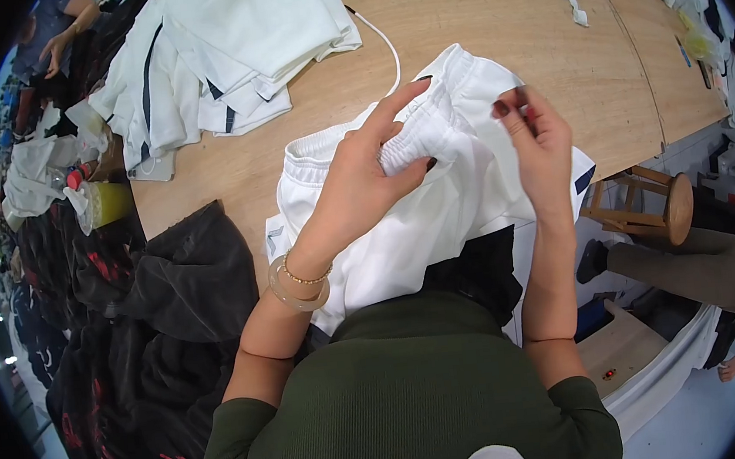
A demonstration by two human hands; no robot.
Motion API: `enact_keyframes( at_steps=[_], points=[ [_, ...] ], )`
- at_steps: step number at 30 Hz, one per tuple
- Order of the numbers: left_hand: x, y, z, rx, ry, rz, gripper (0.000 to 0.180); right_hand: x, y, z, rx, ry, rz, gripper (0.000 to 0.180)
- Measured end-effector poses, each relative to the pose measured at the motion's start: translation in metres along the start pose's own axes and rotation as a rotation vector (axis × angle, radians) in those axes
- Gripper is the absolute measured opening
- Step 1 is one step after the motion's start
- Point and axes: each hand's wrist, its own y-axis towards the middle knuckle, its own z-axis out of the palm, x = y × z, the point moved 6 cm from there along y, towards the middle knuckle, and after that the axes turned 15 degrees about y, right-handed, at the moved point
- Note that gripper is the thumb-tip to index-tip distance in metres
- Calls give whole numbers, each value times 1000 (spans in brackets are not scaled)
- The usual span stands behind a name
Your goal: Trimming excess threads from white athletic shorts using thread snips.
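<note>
White elastic-waist pants (386,245) lie over the table's near edge and hang toward my body, with a navy patch at the right side. My left hand (366,164) grips their gathered waistband, thumb and forefinger wide apart around the fabric. To the right, my right hand (539,140) is closed in a pinch above the white cloth. A small red thing (531,115) shows between its fingers, mostly hidden, its kind unclear.
White garments with navy stripes (255,38) are piled on the wooden table (487,0). Dark cloth (188,280) heaps at my left, near a yellow-filled container (107,204). A wooden stool (676,209) and a person's leg (677,268) are at right; another person (57,34) is far left.
</note>
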Motion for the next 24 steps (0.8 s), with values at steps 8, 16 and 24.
enact_keyframes(
  at_steps=[8,16,24],
  points=[
    [10,-2,0,-43,-21,-20,61,34,10,-78,-487,-451,-256,21],
    [1,-1,3,13,-306,-93,61,26,-31,-7,-52,40,130,11],
    [-11,-1,-4,22,-200,-57,68,70,-23,21,170,-734,-358,11]
  ],
)
